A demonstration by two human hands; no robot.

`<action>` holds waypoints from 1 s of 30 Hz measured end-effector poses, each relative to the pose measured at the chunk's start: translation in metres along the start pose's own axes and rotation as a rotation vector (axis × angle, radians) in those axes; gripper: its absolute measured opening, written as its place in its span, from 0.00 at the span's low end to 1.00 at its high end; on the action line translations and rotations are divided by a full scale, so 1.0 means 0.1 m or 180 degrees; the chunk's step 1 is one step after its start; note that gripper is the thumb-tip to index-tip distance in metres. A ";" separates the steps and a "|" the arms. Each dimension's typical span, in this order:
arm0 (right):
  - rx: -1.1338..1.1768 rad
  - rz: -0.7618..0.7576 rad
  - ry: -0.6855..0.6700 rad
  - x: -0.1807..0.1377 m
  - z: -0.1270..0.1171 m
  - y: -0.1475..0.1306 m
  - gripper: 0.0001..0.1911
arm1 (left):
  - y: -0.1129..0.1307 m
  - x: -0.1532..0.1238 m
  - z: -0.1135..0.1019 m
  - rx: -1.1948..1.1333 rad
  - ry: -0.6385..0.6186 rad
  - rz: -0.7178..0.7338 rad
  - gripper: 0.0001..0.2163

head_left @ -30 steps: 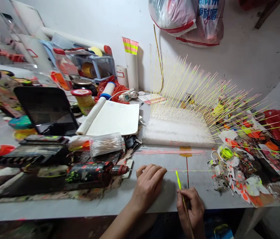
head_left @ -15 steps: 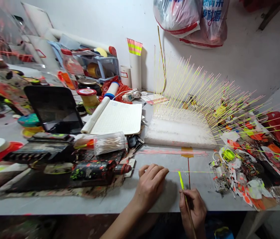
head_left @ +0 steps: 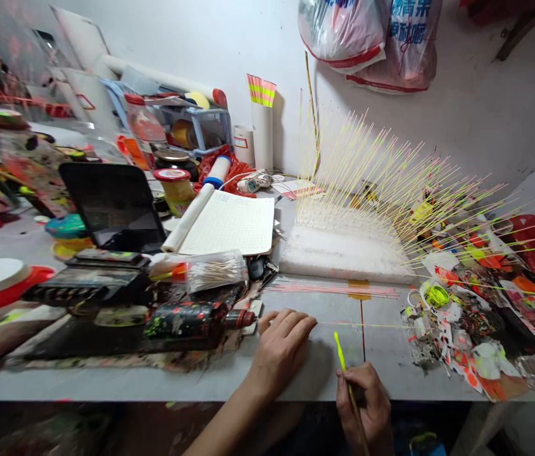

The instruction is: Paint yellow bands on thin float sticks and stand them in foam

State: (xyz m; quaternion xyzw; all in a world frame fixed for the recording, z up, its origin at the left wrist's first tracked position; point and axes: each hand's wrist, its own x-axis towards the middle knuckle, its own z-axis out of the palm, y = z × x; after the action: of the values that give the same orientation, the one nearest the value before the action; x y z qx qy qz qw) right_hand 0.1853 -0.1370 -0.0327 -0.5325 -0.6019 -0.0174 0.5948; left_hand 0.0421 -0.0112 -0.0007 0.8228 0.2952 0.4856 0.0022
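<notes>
My left hand [head_left: 279, 351] lies palm down on the grey table top [head_left: 385, 345], its fingers curled over a very thin yellow rod [head_left: 362, 324] that runs level to the right. At the table's front edge, my right hand [head_left: 365, 405] pinches a slim wooden stick [head_left: 352, 396] with a neon yellow end [head_left: 340, 353]. That bright end points up and to the left, apart from the thin rod. Part of the stick is hidden in my fingers.
Behind my hands, a white foam block [head_left: 343, 256] bristles with several thin painted sticks. Thin pink rods [head_left: 331, 288] lie before it. A paint-spattered bottle [head_left: 184, 320], a tube of cotton swabs [head_left: 214, 272] and a notebook [head_left: 226, 223] stand left; paint-stained scraps [head_left: 457, 323] lie right.
The whole scene has drifted slightly right in view. My left hand has slid a little left, and the neon end of the stick in my right hand now leans further left.
</notes>
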 end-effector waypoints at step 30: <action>-0.0487 0.0159 -0.0035 0.02 0.16 0.01 0.03 | -0.15 -0.06 -0.15 0.0167 0.0119 0.0119 0.11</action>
State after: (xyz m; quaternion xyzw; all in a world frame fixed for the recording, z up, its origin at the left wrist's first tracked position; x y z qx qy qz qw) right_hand 0.1753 -0.1249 -0.0366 -0.5914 -0.5886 -0.0456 0.5493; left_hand 0.0207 -0.0062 -0.0013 0.8188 0.2924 0.4929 -0.0340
